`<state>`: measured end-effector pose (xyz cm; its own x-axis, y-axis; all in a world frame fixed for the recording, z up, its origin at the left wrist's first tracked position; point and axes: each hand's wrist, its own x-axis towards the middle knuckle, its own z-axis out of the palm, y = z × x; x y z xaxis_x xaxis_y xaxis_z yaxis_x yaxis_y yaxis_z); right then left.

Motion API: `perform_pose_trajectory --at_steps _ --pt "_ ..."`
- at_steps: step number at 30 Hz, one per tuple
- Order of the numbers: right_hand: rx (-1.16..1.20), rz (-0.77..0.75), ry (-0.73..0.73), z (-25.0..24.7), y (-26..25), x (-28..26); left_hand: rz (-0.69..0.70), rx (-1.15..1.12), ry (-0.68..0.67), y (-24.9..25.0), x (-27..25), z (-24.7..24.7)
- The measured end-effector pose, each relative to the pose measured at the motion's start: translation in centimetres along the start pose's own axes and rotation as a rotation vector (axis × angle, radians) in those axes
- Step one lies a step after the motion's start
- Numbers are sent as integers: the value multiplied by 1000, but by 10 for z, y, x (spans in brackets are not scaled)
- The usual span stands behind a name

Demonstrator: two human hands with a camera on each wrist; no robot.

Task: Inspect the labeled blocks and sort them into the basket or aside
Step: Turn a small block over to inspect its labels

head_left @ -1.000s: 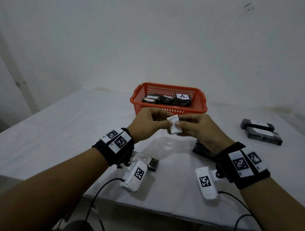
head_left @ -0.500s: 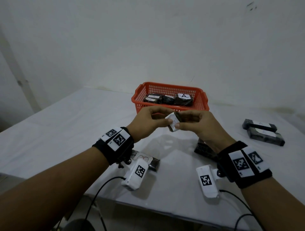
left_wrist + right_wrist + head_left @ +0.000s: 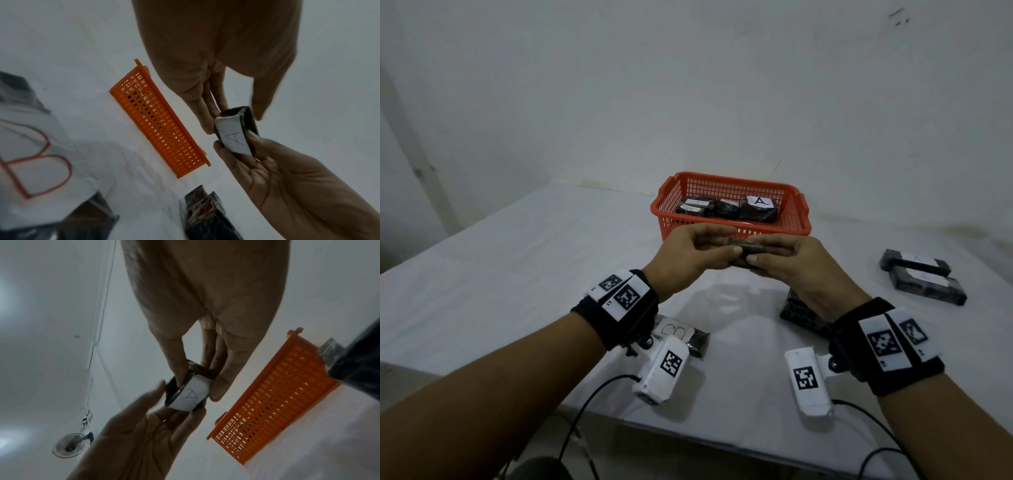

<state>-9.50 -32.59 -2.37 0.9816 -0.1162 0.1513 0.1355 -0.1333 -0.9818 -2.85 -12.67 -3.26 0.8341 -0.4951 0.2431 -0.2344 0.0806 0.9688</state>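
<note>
At centre frame in the head view, the left hand [image 3: 695, 253] and right hand [image 3: 794, 263] both pinch a dark block [image 3: 748, 250], its white label marked A [image 3: 234, 138] turned downward, just before the orange basket [image 3: 796, 219] holding more blocks [image 3: 758, 209]; further blocks [image 3: 924, 281] lie at the right on the white worktop [image 3: 517, 274].

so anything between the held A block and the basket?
Nothing visible. Both hands, left and right, hold the block just short of the basket's near rim; its open top already holds blocks at the bottom.
</note>
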Motion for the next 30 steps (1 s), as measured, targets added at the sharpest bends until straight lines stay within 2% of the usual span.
perform_pose_trajectory --at_steps 6,10,13,17,22,27,30 --pt "-15 -17 42 0 -2 -2 -14 38 -22 -3 -1 0" --pt "-23 -14 3 -1 -2 -5 -13 53 29 -5 2 1" --pt "-48 -30 18 -4 -1 -2 -9 90 -7 -5 2 0" --pt "-83 -44 17 -3 0 -2 66 181 15 -5 2 -1" --pt "85 53 -70 -3 -6 -4 157 181 23 -6 1 0" --pt "51 -11 -5 -5 -3 -2 116 152 -50 -6 0 0" --pt "-1 -71 48 -6 1 -2 112 110 -13 -8 0 2"
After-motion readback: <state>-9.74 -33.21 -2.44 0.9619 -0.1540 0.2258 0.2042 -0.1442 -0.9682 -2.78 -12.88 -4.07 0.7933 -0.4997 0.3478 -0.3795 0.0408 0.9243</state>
